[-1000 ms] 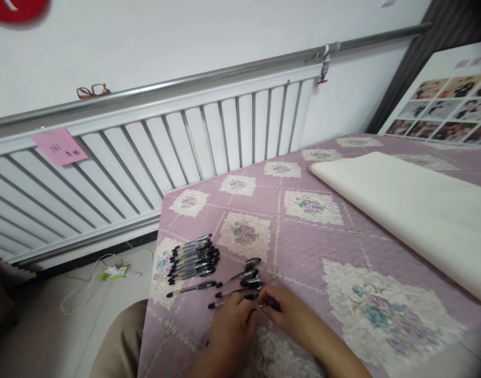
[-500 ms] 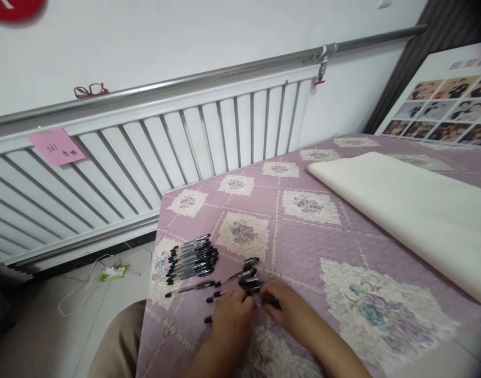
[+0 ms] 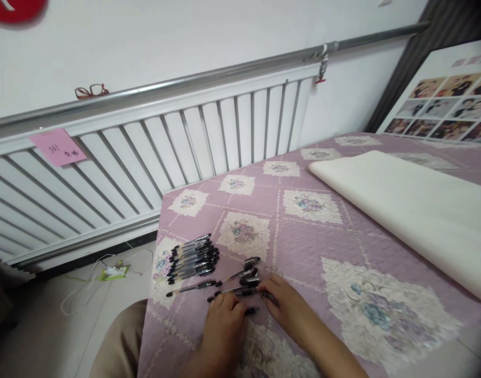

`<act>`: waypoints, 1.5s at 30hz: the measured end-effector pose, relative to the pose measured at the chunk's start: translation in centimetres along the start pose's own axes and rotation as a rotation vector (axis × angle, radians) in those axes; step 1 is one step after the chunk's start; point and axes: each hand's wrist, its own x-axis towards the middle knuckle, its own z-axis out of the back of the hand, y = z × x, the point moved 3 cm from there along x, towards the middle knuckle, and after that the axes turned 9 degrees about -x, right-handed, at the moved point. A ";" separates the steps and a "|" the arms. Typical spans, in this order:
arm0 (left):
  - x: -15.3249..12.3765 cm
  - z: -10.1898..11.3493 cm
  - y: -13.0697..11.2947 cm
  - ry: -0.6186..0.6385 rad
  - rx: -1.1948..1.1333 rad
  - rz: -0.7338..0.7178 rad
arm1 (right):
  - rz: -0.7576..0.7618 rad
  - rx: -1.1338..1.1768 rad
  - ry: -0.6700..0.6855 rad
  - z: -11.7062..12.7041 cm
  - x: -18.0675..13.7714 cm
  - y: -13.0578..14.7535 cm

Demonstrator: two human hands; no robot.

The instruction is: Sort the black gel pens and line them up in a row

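Observation:
Both my hands rest on a purple quilted cloth among black pens. My left hand is curled on a black pen whose end sticks out toward my right hand. My right hand pinches a small dark pen part between thumb and fingers; I cannot tell whether it is a cap. Several loose pens lie just beyond my fingertips. A single pen lies to their left. A neat pile of pens sits further left, near the cloth's edge.
A folded cream cloth lies at the right. A white slatted radiator cover with a pink note and red glasses runs along the wall. A photo board leans at far right. White cables lie on the floor.
My left hand has slid back and left along the pens, so a pen end now shows at its right. My right hand has stayed close by, shifting slightly forward.

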 end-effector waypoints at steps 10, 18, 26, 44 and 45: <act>1.6 -0.7 -0.6 -0.055 0.023 -0.005 | -0.028 -0.103 -0.016 -0.1 0.5 -0.2; 0.5 1.1 0.6 -0.216 -0.087 -0.075 | -0.024 -0.173 -0.036 0.3 0.8 0.6; -1.0 4.2 8.5 -0.344 0.113 0.055 | 0.002 -0.132 -0.121 1.1 1.0 1.5; -1.2 4.4 2.9 -0.094 -0.143 -0.026 | 0.104 0.115 -0.009 -1.2 1.0 5.0; -1.1 4.6 2.4 -0.084 -0.129 -0.037 | 0.121 0.121 0.028 -1.3 1.0 5.2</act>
